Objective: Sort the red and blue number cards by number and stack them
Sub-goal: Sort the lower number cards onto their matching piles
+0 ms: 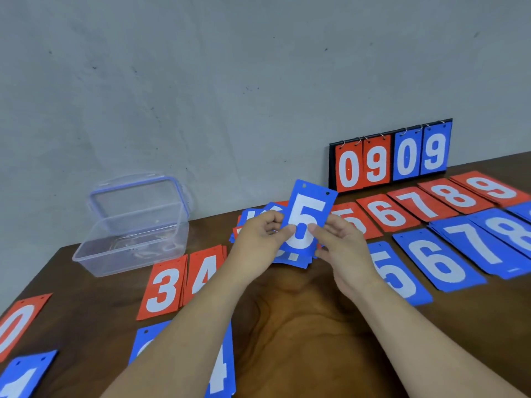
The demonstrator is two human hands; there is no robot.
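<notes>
- A red "0" card (pixel 14 326) lies at the left edge of the table (pixel 301 326).
- A clear plastic box (pixel 132 234) stands open near the wall.
- The red "3" pile (pixel 163 285) and the red "4" pile (pixel 205 271) lie side by side.
- The left hand (pixel 261 234) pinches the left edge of a raised blue "5" card (pixel 307 219), above a loose bundle of cards (pixel 290 258).
- The right hand (pixel 342 242) pinches its right edge.
- The red row (pixel 422 203) reads 6, 7, 8, 9, and the blue row (pixel 438 261) reads 5, 6, 7.
- A scoreboard (pixel 390 159) leaning against the wall reads "0909".

A plain indoor room is showing: a bare grey wall (pixel 201 67) is filling the upper frame, backing a dark wooden counter (pixel 301 311).
</notes>
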